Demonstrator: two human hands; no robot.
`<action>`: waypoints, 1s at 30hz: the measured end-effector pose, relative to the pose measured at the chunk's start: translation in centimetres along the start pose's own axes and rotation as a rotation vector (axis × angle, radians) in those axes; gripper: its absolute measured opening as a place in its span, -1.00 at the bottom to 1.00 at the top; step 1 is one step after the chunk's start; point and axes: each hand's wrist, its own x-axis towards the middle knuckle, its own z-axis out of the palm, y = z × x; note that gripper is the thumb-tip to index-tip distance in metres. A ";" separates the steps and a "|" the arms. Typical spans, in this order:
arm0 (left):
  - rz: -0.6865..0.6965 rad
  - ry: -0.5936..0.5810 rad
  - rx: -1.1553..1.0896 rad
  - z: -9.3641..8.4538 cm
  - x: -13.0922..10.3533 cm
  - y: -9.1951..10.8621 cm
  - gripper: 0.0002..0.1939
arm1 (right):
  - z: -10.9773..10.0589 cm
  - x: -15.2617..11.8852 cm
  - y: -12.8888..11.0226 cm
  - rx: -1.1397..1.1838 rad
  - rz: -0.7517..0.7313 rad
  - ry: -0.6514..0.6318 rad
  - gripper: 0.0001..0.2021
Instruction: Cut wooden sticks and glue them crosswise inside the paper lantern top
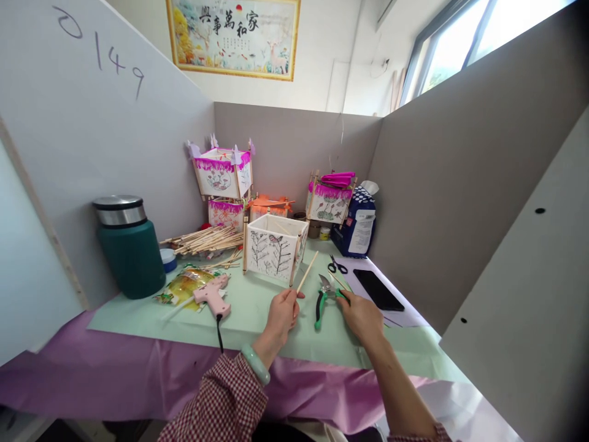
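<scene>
My left hand (281, 314) is closed round the lower end of a thin wooden stick (308, 270), which slants up and to the right. At the right, my right hand (361, 314) has its fingers on one green handle of the pruning shears (322, 301); the blades are spread apart and the other handle lies toward the left. Just beyond the stick stands a square paper lantern (270, 250) with wooden corner posts and drawings of branches and a bird. My right palm and some fingertips are hidden.
A pink glue gun (214, 296) lies left on a yellow packet (186, 283), near a green flask (129, 252). Behind are a bundle of sticks (207, 239) and finished-looking lanterns (223, 175). Scissors (337, 265), a black phone (378, 290) and a tissue pack (359, 224) lie right.
</scene>
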 end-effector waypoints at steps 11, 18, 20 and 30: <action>0.051 -0.111 0.059 0.2 -0.4 -0.2 -0.59 | 0.5 -0.6 -5.5 0.766 -0.147 -0.072 -0.60; 0.101 -0.092 -0.023 -0.1 -0.4 -0.4 -0.56 | 2.1 0.7 -6.6 1.308 -0.013 -0.003 -0.57; 0.109 -0.077 -0.067 -0.1 -0.3 -0.5 -0.56 | 2.4 1.1 -6.0 1.405 0.017 0.018 -0.58; 0.199 -0.049 0.031 -0.2 -0.1 -1.0 -0.63 | 3.9 0.8 -5.4 1.570 -0.027 0.028 -0.68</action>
